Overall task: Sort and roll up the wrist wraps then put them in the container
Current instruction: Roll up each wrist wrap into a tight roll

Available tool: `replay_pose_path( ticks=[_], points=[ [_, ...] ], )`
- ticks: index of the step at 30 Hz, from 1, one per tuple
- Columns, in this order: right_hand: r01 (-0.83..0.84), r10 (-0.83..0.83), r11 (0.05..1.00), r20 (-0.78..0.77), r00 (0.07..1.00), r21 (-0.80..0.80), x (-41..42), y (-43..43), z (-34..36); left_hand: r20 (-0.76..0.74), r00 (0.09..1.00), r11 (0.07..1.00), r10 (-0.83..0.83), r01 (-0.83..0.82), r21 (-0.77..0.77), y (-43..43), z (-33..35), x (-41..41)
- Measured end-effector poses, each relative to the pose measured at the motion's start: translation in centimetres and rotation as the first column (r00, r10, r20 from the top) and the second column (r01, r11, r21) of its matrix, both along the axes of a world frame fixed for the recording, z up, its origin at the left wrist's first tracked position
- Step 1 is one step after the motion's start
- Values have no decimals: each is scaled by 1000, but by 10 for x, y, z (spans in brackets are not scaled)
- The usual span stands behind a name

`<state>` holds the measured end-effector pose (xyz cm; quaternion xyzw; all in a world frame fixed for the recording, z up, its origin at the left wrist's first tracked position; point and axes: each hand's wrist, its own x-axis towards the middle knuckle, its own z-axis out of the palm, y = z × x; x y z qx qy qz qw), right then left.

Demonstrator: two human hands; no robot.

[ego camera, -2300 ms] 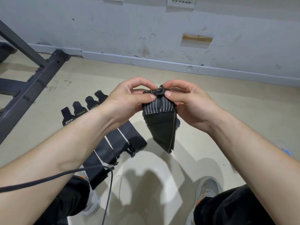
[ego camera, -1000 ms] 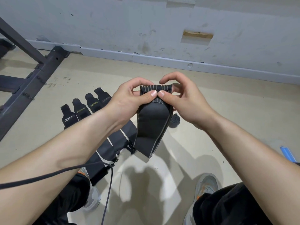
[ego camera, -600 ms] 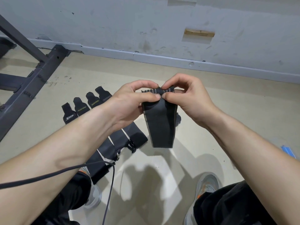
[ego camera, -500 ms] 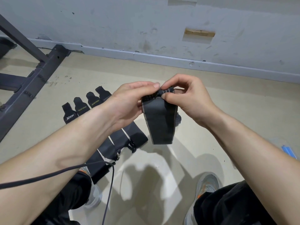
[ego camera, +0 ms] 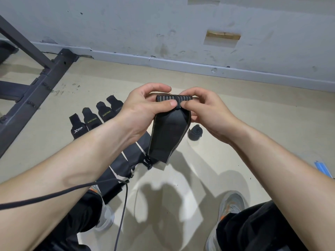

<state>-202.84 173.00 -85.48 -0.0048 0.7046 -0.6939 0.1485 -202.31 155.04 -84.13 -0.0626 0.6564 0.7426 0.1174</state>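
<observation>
A scuffed grey wall (ego camera: pixel 126 24) fills the top of the view, above a beige floor (ego camera: pixel 253 109). At the left, a dark metal frame (ego camera: pixel 41 82) runs across the floor. My two bare forearms reach in from the bottom corners, and a thin black cable (ego camera: pixel 72 191) drapes over the left one.

On the floor under my left arm, four black wrist wraps (ego camera: pixel 90 122) lie flat, side by side, with their tab ends toward the wall (one reads XTEP, two read XUEYING, and the fourth label is too small to read).

Held up between my hands is another black wrist wrap (ego camera: pixel 166 134). Its top end is rolled into a short striped tube and the rest hangs loose. My left hand (ego camera: pixel 143 109) pinches the left part of that roll, thumb on the near side and fingers curled behind. My right hand (ego camera: pixel 208 113) pinches the right part the same way, with its thumb tip just beside the left one.

On the floor just right of the hanging wrap sits a rolled wrap (ego camera: pixel 195 132), wound tight. A bit of something blue (ego camera: pixel 323 169) shows at the right edge, and I cannot tell what it is.
</observation>
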Motion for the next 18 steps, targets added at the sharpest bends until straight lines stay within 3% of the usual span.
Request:
replay_pose_path(
  ticks=[5, 13, 18],
  points=[
    [55, -61, 993, -59, 996, -104, 1, 3, 1, -84, 993, 964, -79, 54, -261, -1, -7, 0],
    [70, -76, 997, -185, 980, -35, -1, 4, 2, 20, 991, 991, -131, 131, 5, 3, -1, 4],
    [49, -56, 997, -136, 989, -51, 0, 3, 2, 103, 986, 987, -127, 115, 114, 5, 0, 6]
  ],
)
